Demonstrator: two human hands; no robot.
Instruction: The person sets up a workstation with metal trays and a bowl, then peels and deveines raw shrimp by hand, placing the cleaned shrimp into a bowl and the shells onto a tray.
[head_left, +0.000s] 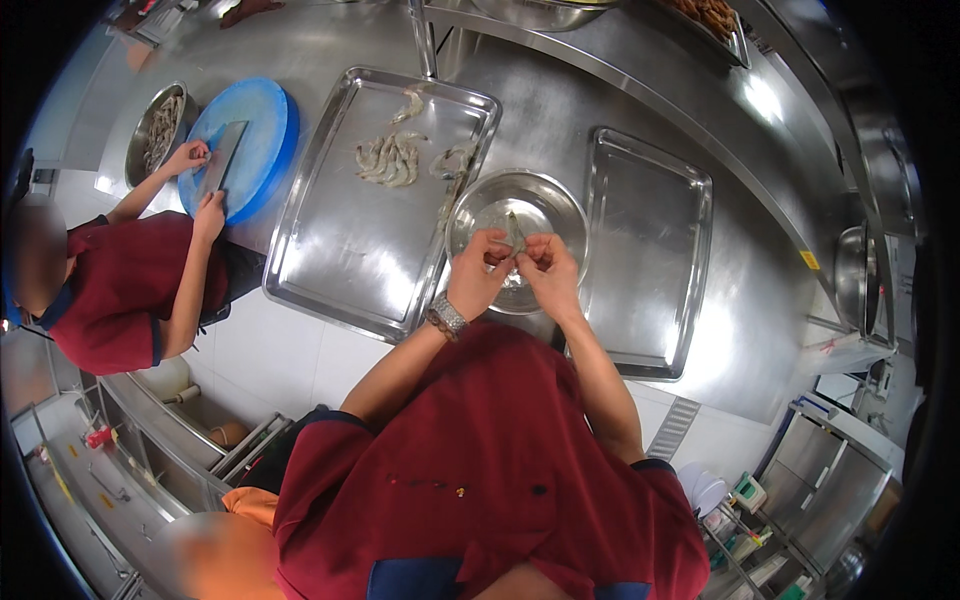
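Note:
My left hand (478, 271) and my right hand (551, 271) meet over a round steel bowl (459, 202), pinching one raw shrimp (516, 234) between their fingertips. Beneath them, part of the bowl's inside is hidden by the hands. To the left lies a large steel tray (337, 247), with a cluster of grey raw shrimp (390, 159) on it and a few more by its right side. On the bowl's right, a second steel tray (651, 255) lies on the steel worktable.
At the left, a co-worker's hands (199, 184) hold a cleaver (223, 157) over a round blue cutting board (259, 127). A steel bowl of shrimp (159, 135) stands beyond it. A raised steel shelf (637, 75) runs along the table's far side. Another person in orange (225, 555) is behind, at lower left.

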